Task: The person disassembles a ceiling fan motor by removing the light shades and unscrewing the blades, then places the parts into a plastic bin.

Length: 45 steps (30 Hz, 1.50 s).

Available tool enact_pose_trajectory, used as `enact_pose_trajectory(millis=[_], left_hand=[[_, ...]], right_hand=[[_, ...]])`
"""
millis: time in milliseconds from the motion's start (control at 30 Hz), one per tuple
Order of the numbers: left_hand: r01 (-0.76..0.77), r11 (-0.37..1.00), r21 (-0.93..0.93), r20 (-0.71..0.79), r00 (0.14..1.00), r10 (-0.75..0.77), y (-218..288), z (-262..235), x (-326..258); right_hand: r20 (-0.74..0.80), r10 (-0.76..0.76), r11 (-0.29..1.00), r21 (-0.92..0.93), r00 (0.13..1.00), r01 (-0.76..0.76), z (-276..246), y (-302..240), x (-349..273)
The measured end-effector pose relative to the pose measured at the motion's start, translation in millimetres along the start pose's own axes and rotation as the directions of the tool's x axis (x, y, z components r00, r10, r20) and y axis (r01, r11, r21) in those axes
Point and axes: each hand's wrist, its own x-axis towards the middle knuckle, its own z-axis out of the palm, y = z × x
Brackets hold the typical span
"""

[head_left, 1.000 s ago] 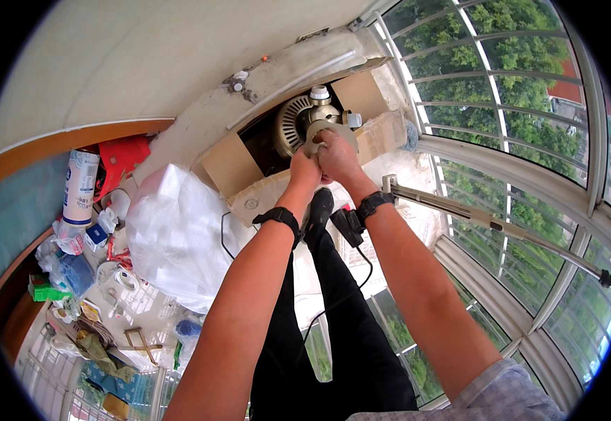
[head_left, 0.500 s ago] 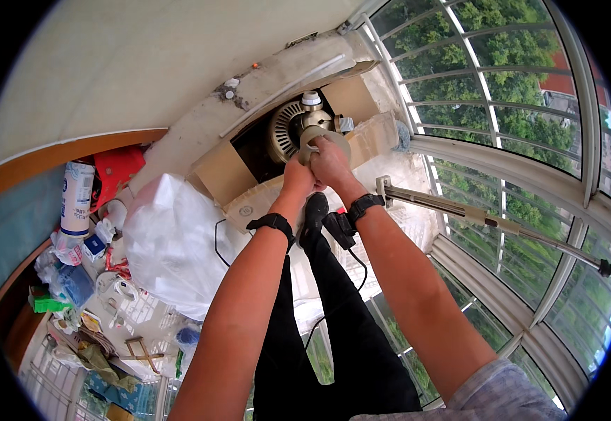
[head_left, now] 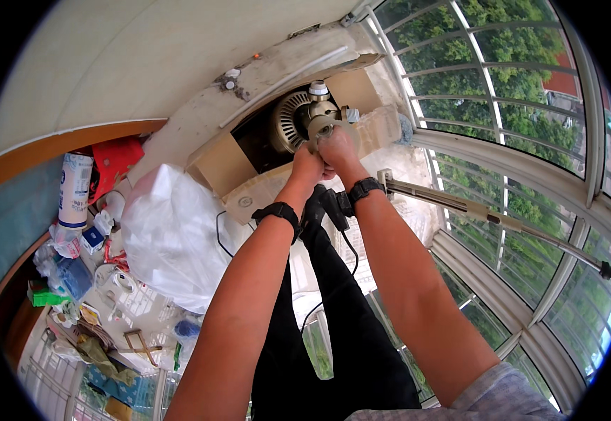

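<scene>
Both arms are raised to a metal valve fitting (head_left: 325,121) that sits in a cardboard-lined opening (head_left: 249,151) cut into the wall just under the ceiling, beside a ribbed round motor housing (head_left: 288,128). The left hand (head_left: 307,167) is closed just below the fitting; the right hand (head_left: 338,149) is clenched on it, though whether a tool is enclosed cannot be told. The fitting is seen seated in place with its capped stubs on, so mounting is judged largely done; tightening appears in progress. The opening remains uncovered, and a white plastic bag (head_left: 172,235) and clutter lie below.
</scene>
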Motion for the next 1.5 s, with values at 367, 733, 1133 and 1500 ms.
enact_pose_trajectory(millis=[367,733,1133,1500], left_hand=[[-0.147,0.908,0.392,0.030,0.989,0.147,0,14,42],[-0.178,0.903,0.390,0.065,0.984,0.166,-1,31,38],[-0.273,0.728,0.629,0.072,0.953,0.295,-32,18,71],[0.246,0.968,-0.052,0.309,0.926,-0.219,11,-1,47]], right_hand=[[0.145,-0.009,0.971,-0.236,0.989,0.043,-31,-10,38],[-0.105,-0.076,0.983,0.161,0.992,0.093,-23,18,36],[-0.158,-0.025,0.992,0.118,0.987,0.044,-22,13,39],[-0.080,-0.098,0.995,-0.011,0.992,0.098,-43,28,49]])
